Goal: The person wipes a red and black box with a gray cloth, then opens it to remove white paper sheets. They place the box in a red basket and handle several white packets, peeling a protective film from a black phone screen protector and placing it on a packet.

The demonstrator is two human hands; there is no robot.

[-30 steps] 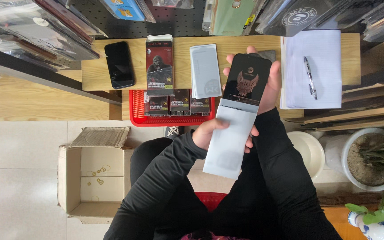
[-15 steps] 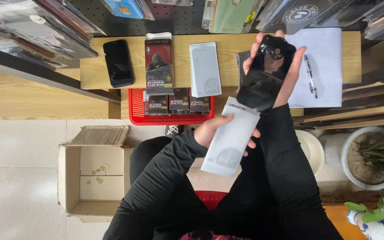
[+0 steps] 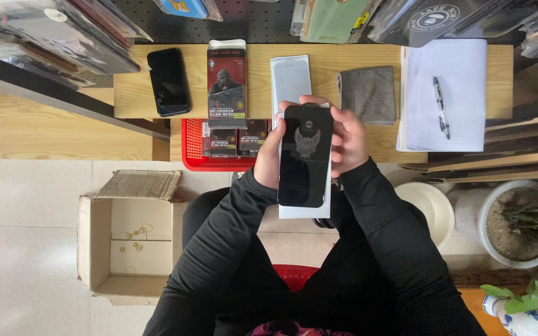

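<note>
Both my hands hold a black glass screen protector (image 3: 305,155) with a pale winged emblem, laid over a white sleeve (image 3: 304,210) that sticks out below it. My left hand (image 3: 269,155) grips their left edge. My right hand (image 3: 346,138) grips the right edge, fingers curled over the top. They hover above the front edge of the wooden table (image 3: 132,93), near my lap.
On the table lie a black phone (image 3: 168,81), a dark product box (image 3: 226,84), a white packet (image 3: 290,78), a grey cloth (image 3: 368,93) and a notepad with a pen (image 3: 441,106). A red basket (image 3: 189,149) of boxes sits below. An open cardboard box (image 3: 126,236) stands left; a plant pot (image 3: 518,224) right.
My right hand brought the black protector back from the upper right onto the white sleeve. The grey cloth it covered is now in sight.
</note>
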